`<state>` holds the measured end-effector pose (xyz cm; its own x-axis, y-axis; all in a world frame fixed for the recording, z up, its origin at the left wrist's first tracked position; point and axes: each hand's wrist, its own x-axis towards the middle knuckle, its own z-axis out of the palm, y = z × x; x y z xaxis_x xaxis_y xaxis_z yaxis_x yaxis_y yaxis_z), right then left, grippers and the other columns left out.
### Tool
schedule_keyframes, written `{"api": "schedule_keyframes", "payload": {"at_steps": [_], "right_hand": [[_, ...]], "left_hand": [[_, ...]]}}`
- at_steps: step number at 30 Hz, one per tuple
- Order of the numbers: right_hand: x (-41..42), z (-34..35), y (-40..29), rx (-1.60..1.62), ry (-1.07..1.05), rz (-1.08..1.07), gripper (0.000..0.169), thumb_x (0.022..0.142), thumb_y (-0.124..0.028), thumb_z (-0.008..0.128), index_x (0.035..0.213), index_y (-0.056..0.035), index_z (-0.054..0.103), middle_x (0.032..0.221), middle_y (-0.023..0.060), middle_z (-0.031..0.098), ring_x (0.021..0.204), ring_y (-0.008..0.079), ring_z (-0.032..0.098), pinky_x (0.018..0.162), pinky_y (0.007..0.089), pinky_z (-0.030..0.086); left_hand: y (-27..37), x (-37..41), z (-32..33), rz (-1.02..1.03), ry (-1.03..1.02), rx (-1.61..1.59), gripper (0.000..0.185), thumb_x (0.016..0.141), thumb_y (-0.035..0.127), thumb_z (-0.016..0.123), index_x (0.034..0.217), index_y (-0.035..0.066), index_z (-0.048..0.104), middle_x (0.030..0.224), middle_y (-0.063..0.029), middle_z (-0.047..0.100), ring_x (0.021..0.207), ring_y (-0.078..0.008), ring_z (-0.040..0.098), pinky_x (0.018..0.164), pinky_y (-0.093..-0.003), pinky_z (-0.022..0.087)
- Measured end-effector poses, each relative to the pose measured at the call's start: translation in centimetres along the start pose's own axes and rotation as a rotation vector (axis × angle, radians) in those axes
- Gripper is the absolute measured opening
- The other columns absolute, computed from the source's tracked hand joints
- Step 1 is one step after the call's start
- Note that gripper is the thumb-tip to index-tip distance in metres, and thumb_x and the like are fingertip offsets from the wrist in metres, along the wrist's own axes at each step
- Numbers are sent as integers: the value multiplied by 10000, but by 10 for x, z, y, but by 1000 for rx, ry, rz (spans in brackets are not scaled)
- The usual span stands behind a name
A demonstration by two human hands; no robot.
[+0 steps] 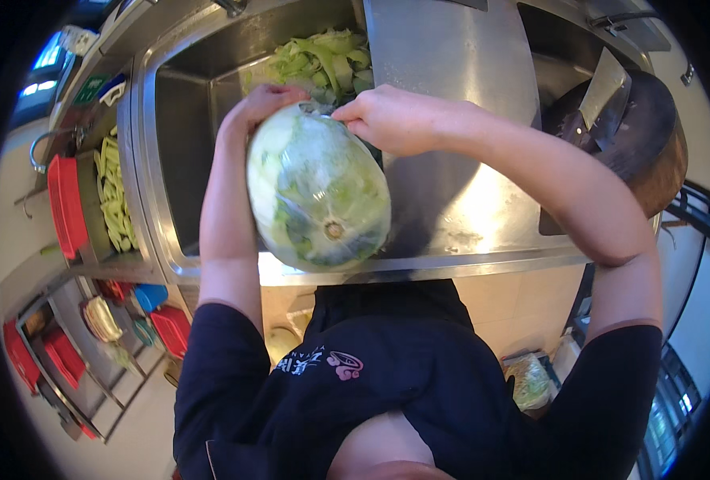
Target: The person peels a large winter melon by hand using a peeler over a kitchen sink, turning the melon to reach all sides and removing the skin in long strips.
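A large pale green winter melon (319, 186), patchy green and white, rests at the sink's near right edge with its round stem scar facing me. Its skin shines as if wrapped in clear plastic film, which looks bunched at the far end (314, 108). My left hand (274, 103) curves around the melon's far left side, its fingertips partly hidden. At the far end, my right hand (379, 120) has thumb and finger pinched together on what looks like the film's edge. Beyond both hands, a heap of green peelings (325, 60) lies in the steel sink (184, 150).
A steel counter (445, 72) adjoins the sink on the right. There, a cleaver (607, 90) lies on a round wooden chopping block (661, 144). To the left, pale green vegetable strips (115, 192) fill a basin beside a red basket (67, 207). A rack with red baskets (64, 357) stands lower left.
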<state>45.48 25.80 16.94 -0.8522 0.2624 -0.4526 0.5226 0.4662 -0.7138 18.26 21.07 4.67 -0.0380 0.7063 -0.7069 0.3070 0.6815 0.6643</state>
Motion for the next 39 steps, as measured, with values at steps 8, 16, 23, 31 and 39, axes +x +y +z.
{"api": "schedule_keyframes", "payload": {"at_steps": [8, 16, 23, 31, 39], "right_hand": [[-47, 26, 12, 152, 163, -15, 346, 959, -186, 450, 1244, -55, 595, 1093, 219, 651, 1007, 389, 619, 894, 447, 492], [-69, 71, 14, 67, 487, -47, 314, 925, -119, 456, 1186, -27, 604, 990, 256, 654, 901, 425, 638, 807, 475, 515], [-128, 142, -6, 75, 626, 35, 452, 863, -38, 468, 1314, -36, 510, 896, 273, 609, 732, 406, 655, 670, 473, 544], [-199, 255, 7, 32, 660, 35, 537, 836, -34, 563, 1362, -120, 508, 839, 135, 535, 552, 276, 598, 486, 365, 510], [-127, 116, 39, 431, 778, -11, 304, 955, -160, 517, 1222, -45, 606, 1019, 183, 676, 884, 287, 664, 803, 335, 501]], "left_hand": [[1, 9, 10, 7, -53, -56, 341, 911, 288, 655, 1154, 50, 685, 1083, -52, 694, 922, -116, 655, 829, -279, 535], [3, 18, 10, 92, -206, -84, 397, 929, 242, 629, 1241, -1, 607, 1198, -73, 648, 1059, -137, 616, 928, -279, 489], [-2, 11, 0, 91, -171, -82, 378, 932, 227, 621, 1234, -1, 608, 1168, -78, 658, 1044, -146, 624, 899, -277, 494], [-4, 0, 15, 144, -185, 38, 340, 936, 175, 592, 1231, 8, 612, 1209, -76, 644, 1100, -147, 597, 939, -303, 469], [-1, 8, 7, 140, -102, -116, 282, 920, 152, 601, 1166, 20, 635, 1098, -76, 674, 960, -149, 647, 858, -291, 514]]}}
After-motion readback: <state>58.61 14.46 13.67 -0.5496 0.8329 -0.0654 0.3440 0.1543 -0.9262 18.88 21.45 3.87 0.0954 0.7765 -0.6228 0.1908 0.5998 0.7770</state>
